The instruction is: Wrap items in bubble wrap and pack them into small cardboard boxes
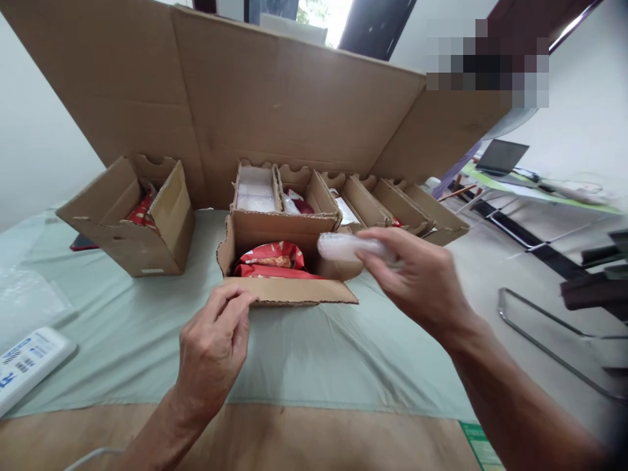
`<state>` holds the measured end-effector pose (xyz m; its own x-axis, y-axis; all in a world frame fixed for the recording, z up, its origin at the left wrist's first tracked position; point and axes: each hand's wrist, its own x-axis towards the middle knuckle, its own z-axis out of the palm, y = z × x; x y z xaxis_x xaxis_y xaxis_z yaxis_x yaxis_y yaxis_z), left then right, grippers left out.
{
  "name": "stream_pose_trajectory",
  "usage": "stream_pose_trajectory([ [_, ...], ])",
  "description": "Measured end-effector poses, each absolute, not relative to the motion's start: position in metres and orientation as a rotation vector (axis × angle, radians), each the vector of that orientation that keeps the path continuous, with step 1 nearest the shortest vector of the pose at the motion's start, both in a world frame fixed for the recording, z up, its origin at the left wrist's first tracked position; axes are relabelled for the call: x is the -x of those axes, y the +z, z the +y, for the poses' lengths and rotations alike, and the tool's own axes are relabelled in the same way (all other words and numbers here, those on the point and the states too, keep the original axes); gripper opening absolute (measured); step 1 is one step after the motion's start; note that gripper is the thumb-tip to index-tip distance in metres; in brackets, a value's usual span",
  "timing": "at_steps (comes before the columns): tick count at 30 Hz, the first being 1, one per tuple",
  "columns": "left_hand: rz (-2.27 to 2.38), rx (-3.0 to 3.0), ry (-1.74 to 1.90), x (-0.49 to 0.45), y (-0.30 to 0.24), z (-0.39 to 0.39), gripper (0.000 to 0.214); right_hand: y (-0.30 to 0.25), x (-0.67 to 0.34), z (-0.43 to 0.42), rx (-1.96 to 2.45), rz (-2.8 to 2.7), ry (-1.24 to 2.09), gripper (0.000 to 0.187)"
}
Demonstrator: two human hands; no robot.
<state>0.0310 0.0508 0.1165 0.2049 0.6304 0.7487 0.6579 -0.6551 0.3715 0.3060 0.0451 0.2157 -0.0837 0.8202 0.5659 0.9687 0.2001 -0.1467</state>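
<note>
An open cardboard box (289, 292) sits in front of me with red printed packages (275, 256) inside. My left hand (216, 333) is closed, its fingertips pinching the left end of the box's front flap. To the right of the box, my right hand (417, 275) is raised and closed around a whitish, translucent wrapped bundle (338, 246). This bundle looks like bubble wrap and is slightly blurred; what lies within it cannot be made out. It hovers by the box's right side, in front of that wall.
Behind stands a row of narrow cardboard bins (367, 199), one holding wrapped white packs (255, 190). Another bin (132, 229) with a red package stands left. A tall cardboard panel (294, 98) rises behind. A white labelled pack (34, 366) lies on the pale green cloth (294, 366).
</note>
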Motion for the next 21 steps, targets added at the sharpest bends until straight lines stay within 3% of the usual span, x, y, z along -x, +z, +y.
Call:
stream_pose_trajectory([
  [6,-1.313,2.422,-1.486,-0.03,0.114,0.049,0.025,0.208,-0.271,0.123,2.156,-2.578,-0.498,0.022],
  [14,-1.32,2.407,-1.498,-0.031,0.113,0.053,0.025,0.195,-0.248,0.131,2.186,-2.917,-0.418,0.027],
  [21,-1.345,2.419,-1.671,-0.028,0.123,0.044,0.025,0.206,-0.262,0.117,2.053,-2.821,-0.424,0.028],
])
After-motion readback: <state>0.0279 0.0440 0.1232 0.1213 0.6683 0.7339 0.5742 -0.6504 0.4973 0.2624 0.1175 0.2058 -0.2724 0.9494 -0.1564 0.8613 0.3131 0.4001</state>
